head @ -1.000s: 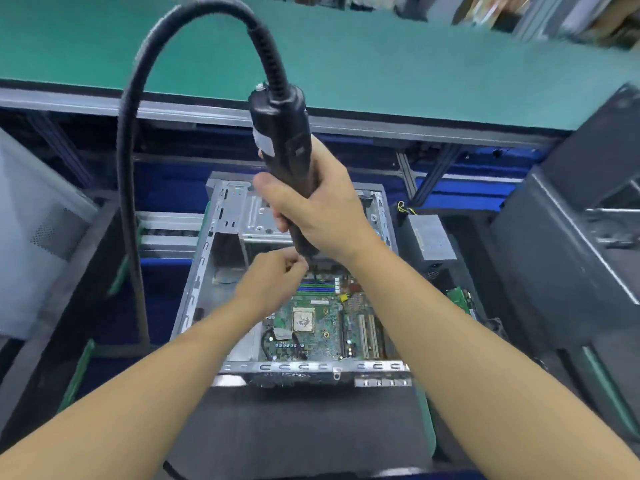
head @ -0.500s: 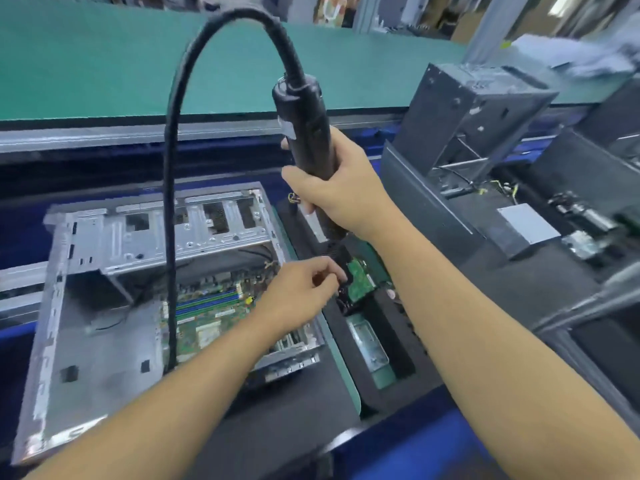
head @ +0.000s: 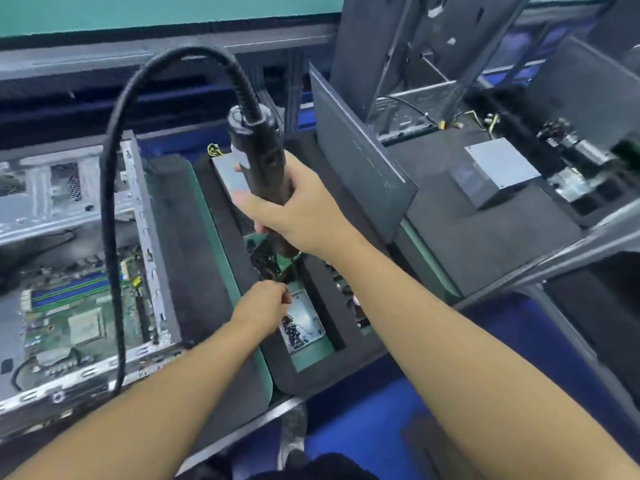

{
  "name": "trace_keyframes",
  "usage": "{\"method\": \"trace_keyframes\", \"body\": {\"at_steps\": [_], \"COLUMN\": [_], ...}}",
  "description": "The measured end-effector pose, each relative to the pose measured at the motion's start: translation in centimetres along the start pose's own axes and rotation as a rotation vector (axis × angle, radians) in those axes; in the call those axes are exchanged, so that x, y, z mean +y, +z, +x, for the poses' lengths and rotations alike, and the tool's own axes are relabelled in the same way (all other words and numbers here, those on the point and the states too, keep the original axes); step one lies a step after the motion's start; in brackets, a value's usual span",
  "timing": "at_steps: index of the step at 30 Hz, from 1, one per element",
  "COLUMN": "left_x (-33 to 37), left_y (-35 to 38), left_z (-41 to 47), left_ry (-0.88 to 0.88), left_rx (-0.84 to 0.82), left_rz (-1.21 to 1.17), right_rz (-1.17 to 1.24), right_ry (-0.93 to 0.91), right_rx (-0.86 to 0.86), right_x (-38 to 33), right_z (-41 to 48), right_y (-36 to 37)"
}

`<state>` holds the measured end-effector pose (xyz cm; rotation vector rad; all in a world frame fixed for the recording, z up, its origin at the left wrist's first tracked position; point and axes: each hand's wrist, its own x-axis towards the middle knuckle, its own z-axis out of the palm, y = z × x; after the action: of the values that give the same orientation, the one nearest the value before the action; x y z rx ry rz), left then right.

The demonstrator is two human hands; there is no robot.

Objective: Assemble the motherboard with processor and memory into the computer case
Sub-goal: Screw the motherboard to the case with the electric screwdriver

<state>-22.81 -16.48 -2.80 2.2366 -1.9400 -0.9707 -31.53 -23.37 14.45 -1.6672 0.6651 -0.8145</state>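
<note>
The open silver computer case [head: 142, 209] lies at the left with the green motherboard [head: 69, 313] inside; blue memory slots and the processor socket show on it. My right hand [head: 298, 220] grips a black electric screwdriver [head: 258, 161] upright, right of the case, over the black foam holder; its thick cable [head: 110, 209] loops up and over to the left. The bit is hidden behind my hand. My left hand [head: 266, 306] hovers with curled, pinched fingers at the top edge of a small metal screw tray [head: 304, 327] holding several dark screws. What the fingers pinch is too small to see.
A dark side panel [head: 360, 161] leans upright just right of the screwdriver. Beyond it a grey power supply [head: 502, 171] sits on black foam [head: 485, 237], with another case [head: 415, 64] behind. A green conveyor belt [head: 138, 12] runs along the top. My shoe [head: 294, 434] shows below.
My view and both hands have swung right, away from the motherboard. The screwdriver left the case and my left hand came down to the screw tray.
</note>
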Motion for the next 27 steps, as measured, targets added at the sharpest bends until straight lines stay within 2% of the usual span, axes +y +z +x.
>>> {"method": "trace_keyframes", "body": {"at_steps": [4, 8, 12, 16, 21, 23, 27], "left_x": [1.5, 5.2, 6.3, 5.0, 4.4, 4.2, 3.4], "left_y": [1.8, 4.1, 5.2, 5.7, 8.0, 8.9, 10.2], "left_z": [2.4, 4.4, 6.2, 6.7, 6.7, 6.7, 6.6], "left_ry": [0.159, 0.12, -0.002, -0.168, -0.276, -0.346, -0.4], "left_rx": [-0.024, -0.103, -0.334, -0.481, -0.187, -0.117, -0.032], "left_rz": [0.513, 0.693, 0.737, 0.567, 0.148, -0.021, -0.148], "right_rz": [0.057, 0.064, 0.063, 0.133, 0.181, 0.193, 0.192], "right_ry": [0.019, 0.031, 0.021, -0.002, 0.01, 0.019, 0.023], "right_rx": [0.039, 0.122, 0.161, 0.155, 0.168, 0.174, 0.191], "right_x": [1.7, 3.7, 4.1, 4.2, 4.6, 4.8, 5.3], "right_z": [-0.6, -0.9, -0.7, -0.7, -1.0, -1.2, -1.5], "right_y": [-1.7, -3.2, -4.1, -4.6, -4.8, -5.1, -5.6]}}
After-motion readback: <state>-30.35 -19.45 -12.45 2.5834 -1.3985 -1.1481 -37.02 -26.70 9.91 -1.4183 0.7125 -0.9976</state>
